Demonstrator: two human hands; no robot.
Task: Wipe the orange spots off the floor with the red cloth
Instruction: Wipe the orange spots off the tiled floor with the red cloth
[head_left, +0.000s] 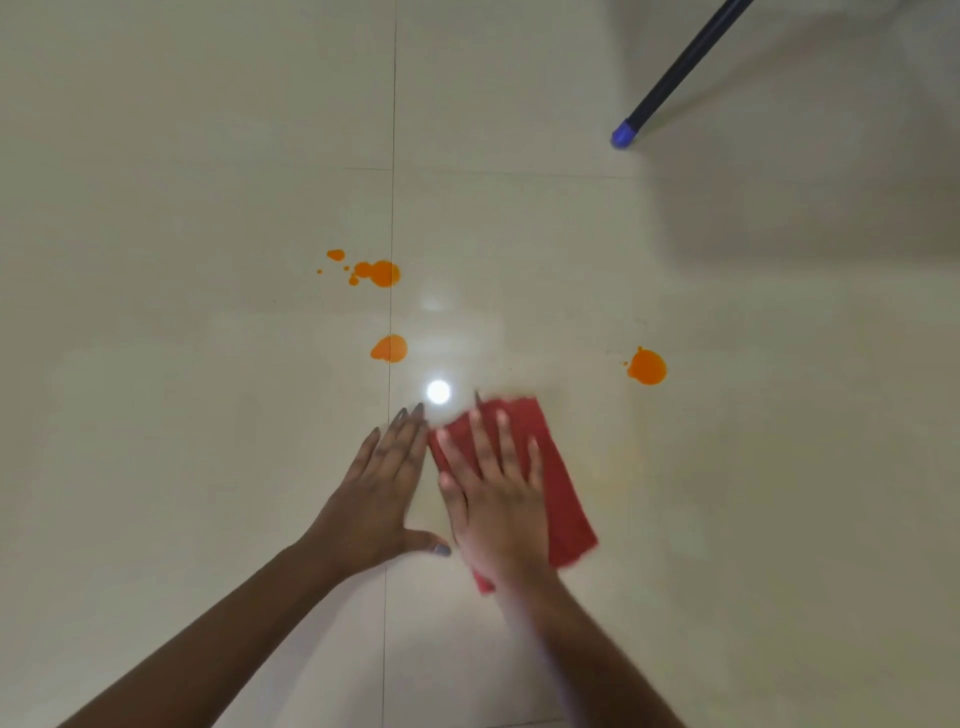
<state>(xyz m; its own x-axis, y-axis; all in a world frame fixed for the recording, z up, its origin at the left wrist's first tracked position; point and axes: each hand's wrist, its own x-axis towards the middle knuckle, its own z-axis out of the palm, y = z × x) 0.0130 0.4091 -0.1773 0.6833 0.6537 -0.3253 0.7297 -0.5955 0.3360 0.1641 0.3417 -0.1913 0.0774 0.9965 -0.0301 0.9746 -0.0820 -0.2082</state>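
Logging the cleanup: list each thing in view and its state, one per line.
red cloth: folded, flat on the floor, under the right hand.
right hand: open, palm pressed on the cloth, blurred.
left hand: open, flat on the bare floor beside the cloth.
orange spots: unwiped; three patches beyond the cloth.
floor: glossy tile, spotted.
blue-tipped pole: slanted, tip on floor.
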